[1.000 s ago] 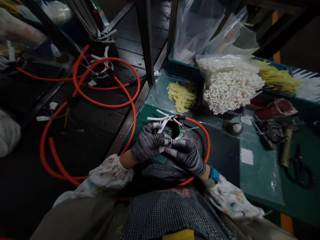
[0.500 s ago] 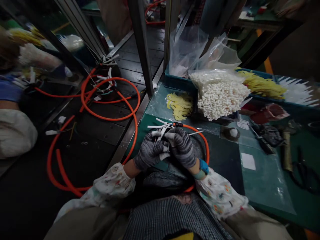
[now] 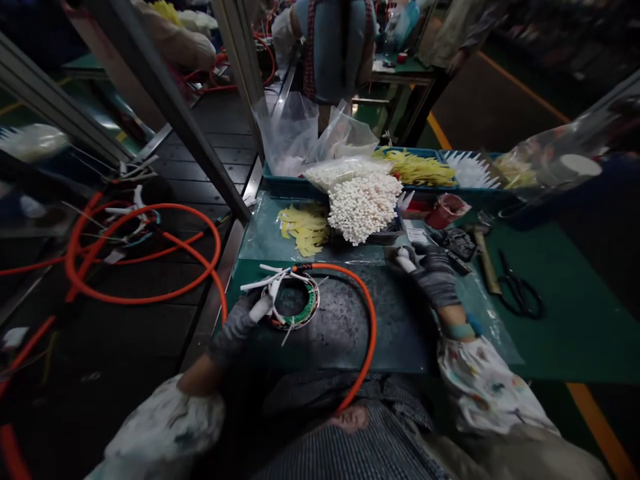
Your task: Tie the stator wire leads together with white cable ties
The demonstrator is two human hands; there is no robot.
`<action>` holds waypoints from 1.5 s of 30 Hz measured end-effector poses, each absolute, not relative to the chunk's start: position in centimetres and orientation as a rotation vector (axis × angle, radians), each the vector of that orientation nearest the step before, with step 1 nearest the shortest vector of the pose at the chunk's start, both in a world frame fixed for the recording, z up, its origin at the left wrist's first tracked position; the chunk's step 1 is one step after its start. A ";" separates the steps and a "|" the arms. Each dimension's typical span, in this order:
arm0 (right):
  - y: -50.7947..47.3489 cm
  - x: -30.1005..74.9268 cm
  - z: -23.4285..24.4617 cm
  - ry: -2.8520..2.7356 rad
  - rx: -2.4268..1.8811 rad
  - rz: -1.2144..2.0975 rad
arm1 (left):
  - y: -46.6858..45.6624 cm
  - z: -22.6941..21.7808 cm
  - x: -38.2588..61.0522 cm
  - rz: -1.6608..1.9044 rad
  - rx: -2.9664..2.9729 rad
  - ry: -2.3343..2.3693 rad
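Note:
My gloved left hand (image 3: 240, 323) grips the left edge of a ring-shaped wound coil (image 3: 295, 303) that lies on the dark mat (image 3: 345, 333). White sleeved leads (image 3: 267, 277) stick out of the coil's top, and a thick orange cable (image 3: 371, 320) loops from it round to my lap. My gloved right hand (image 3: 433, 273) is stretched out to the right, away from the coil. Its fingers curl near a small dark thing beside the pile of white pieces (image 3: 363, 203); what they hold is hidden.
Yellow strips (image 3: 303, 227) lie behind the coil and a blue tray (image 3: 280, 177) holds plastic bags. Scissors (image 3: 520, 293), a wooden-handled tool (image 3: 486, 267) and a red cup (image 3: 445, 210) lie right. Another coil with orange cable (image 3: 140, 230) sits left; a slanted metal post (image 3: 165, 100) crosses there.
My right hand has let go of the coil and reached right towards the tools. The left hand stays on the coil. My view has tilted up, showing people at the back.

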State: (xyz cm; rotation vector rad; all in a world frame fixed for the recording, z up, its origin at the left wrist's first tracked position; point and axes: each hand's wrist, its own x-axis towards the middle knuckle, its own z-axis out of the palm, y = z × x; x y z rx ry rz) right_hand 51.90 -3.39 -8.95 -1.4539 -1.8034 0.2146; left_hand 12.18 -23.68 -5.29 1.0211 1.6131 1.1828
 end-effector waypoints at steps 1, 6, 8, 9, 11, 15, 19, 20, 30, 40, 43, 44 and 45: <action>-2.6 52.0 -9.3 -1.845 -1.455 0.223 | -22.7 -5.2 12.1 1.175 1.031 1.589; -1.5 51.5 -10.2 -1.930 -1.493 0.201 | -20.5 -5.2 12.5 1.186 1.089 1.554; -1.1 51.6 -10.0 -1.934 -1.523 0.184 | -20.3 -5.4 12.7 1.200 1.089 1.547; -0.9 51.8 -9.7 -1.937 -1.539 0.184 | -20.3 -5.4 12.8 1.210 1.083 1.538; -0.7 51.9 -8.8 -1.926 -1.550 0.180 | -20.2 -5.5 13.0 1.229 1.077 1.524; -3.5 51.1 -5.4 -1.883 -1.450 0.186 | -19.8 -5.8 13.2 1.259 1.093 1.518; -12.3 47.2 -3.0 -2.027 -1.276 0.450 | -19.4 -6.8 13.1 1.300 1.104 1.559; -14.8 45.8 -3.0 -2.057 -1.176 0.668 | -19.5 -7.0 13.2 1.311 1.110 1.573; -23.1 41.2 -5.8 -2.203 -0.964 0.959 | -26.3 -6.7 16.0 1.441 1.423 1.574; -21.7 41.2 -2.2 -2.326 -1.020 0.972 | -27.6 -7.2 16.4 1.326 1.716 1.682; -21.4 41.3 -1.9 -2.376 -0.993 0.964 | -27.8 -7.4 16.5 1.238 1.747 1.741; -21.4 41.4 -1.8 -2.392 -0.985 0.953 | -27.8 -7.3 16.5 1.264 1.777 1.724; -21.3 41.4 -1.8 -2.393 -0.987 0.934 | -27.8 -7.1 16.6 1.308 1.820 1.698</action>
